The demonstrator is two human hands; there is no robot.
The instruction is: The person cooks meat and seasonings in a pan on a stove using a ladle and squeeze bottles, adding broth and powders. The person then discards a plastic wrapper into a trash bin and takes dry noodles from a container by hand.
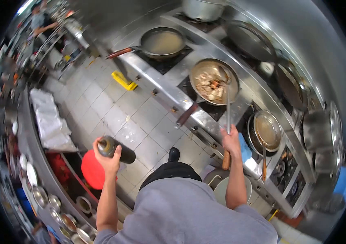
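Left hand [108, 159]: curled round dark, smooth cylindrical bottle [125, 153]. Right hand [231, 142]: closed on wood-handled steel utensil [228, 107], tip ahead in round metal pan [209, 64] of glossy, irregular chunks [213, 87]. Brown pan handle [188, 115] juts between hands; blue cloth [245, 149] beside right hand

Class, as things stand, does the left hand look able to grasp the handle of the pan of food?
Probably not: the left hand is wrapped around a bottle. The pan handle itself juts past the stove edge, with nothing visible covering it.

Restaurant kitchen with pan-laden stove [160, 83]
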